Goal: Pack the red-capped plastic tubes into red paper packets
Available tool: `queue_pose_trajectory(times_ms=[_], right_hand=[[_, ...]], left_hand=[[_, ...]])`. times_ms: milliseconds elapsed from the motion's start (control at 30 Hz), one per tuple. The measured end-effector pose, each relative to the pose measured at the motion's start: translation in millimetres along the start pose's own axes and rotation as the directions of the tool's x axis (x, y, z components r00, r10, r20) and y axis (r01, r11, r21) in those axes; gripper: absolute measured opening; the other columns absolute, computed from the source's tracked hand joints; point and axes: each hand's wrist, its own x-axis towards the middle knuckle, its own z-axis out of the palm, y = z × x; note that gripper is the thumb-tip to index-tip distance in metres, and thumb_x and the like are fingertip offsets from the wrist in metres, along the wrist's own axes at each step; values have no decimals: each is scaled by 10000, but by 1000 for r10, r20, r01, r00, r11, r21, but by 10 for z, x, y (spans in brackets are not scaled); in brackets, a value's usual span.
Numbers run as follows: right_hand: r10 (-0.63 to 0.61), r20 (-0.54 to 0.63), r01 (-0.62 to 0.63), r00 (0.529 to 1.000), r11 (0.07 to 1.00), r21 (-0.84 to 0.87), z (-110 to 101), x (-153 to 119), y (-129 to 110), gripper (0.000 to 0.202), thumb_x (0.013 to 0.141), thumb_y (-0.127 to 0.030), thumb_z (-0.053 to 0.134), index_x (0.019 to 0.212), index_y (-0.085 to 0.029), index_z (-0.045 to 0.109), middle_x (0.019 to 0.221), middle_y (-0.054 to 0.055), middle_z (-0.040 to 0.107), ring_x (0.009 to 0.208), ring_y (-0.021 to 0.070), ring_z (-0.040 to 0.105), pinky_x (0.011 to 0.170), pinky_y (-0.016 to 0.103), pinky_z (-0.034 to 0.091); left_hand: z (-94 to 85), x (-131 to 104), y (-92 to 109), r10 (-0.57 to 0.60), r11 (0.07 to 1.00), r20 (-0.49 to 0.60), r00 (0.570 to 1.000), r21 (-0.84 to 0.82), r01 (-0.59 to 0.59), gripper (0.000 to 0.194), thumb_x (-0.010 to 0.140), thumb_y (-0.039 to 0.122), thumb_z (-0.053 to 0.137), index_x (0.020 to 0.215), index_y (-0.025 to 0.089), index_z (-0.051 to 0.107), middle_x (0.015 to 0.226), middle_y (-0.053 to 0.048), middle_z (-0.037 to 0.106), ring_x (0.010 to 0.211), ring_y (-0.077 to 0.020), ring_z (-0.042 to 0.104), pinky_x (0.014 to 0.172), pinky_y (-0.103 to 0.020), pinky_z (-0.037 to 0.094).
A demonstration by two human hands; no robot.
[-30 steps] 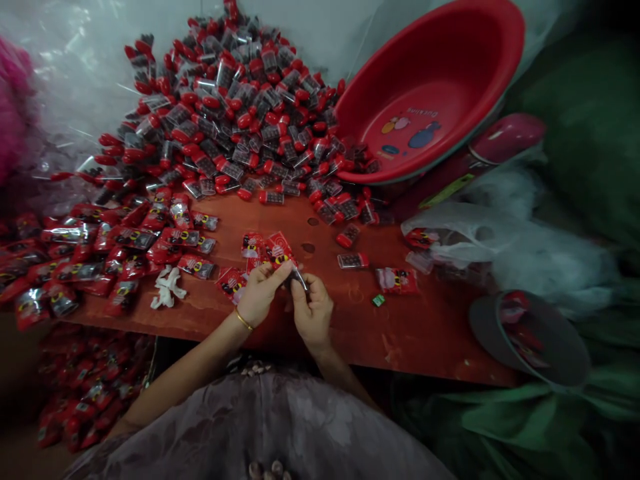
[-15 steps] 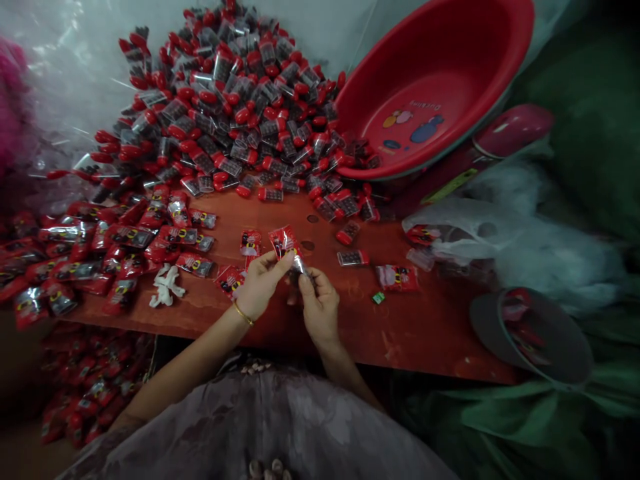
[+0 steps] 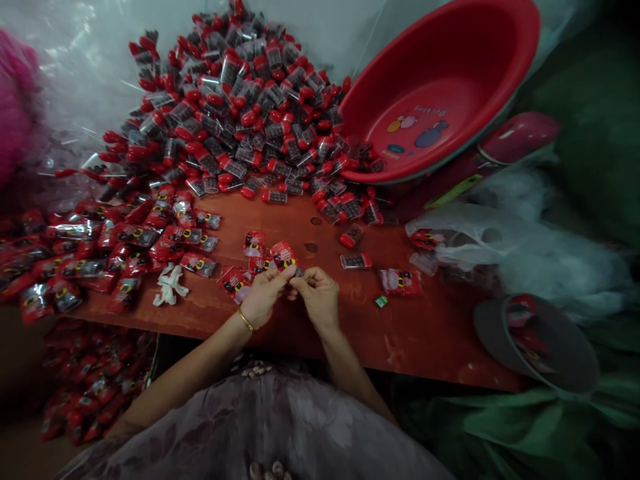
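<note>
Between my two hands is a small red printed packet [image 3: 283,253], its red end pointing away from me. My left hand [image 3: 266,293], with a gold bangle at the wrist, is closed on the packet's side. The fingers of my right hand [image 3: 319,298] pinch its near end, which they mostly hide. Flat red packets [image 3: 254,244] lie on the table just beyond and left of my left hand. To the right of my hands rests a clear tube with a red cap and dark contents [image 3: 356,261].
A tall heap of red-capped tubes [image 3: 240,127] rises at the back, beside a tilted red basin [image 3: 360,175]. Filled red packets [image 3: 135,237] pile up at the left, near a white crumpled scrap [image 3: 171,285]. At the right are a plastic bag [image 3: 530,247] and a grey container [image 3: 575,360].
My right hand has shifted up to the packet's near end, and its fingers now pinch there, close against my left hand. The view has shifted slightly.
</note>
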Motion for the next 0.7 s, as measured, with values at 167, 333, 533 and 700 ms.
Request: queue_pose_trajectory(times_ms=[167,333,533,700], right_hand=[[-222,-23,213,975,955,-206,220,95,60,390,660,-467,694,540,-196,439,467,-93,418,424,56,376,431,179,337],[-337,124,347,933,756,-555,118,174,-29,290,786,-496,568,752,-208,579,630,-30,589,582,110,531,612,224,440],[-431,-99,38,897,297,-954,-644,422,-17,472,865,-396,447,1130,-20,555,1139,264,578,1101,334,494,929,492,380],[-344,119,183,932,161,-970,-401,428,174,413,885,-354,431,1182,-100,567,1347,208,456,1312,365,288,1021,613,231]], left_hand=[[-139,-1,92,-69,992,-17,998,-108,66,388,574,380,793,537,145,486,461,71,453,437,-27,448,468,-158,383],[-505,-27,464,-97,995,-97,991,4,98,327,563,360,803,679,142,589,692,-28,668,666,-139,639,688,-281,510],[-1500,-23,1384,370,924,-429,824,261,-279,352,919,436,358,823,195,596,851,43,707,1032,-159,573,913,-386,419],[-1395,-2,1296,332,941,-407,851,84,-328,414,884,497,330,877,178,594,1037,-25,690,1074,-186,574,921,-367,440]])
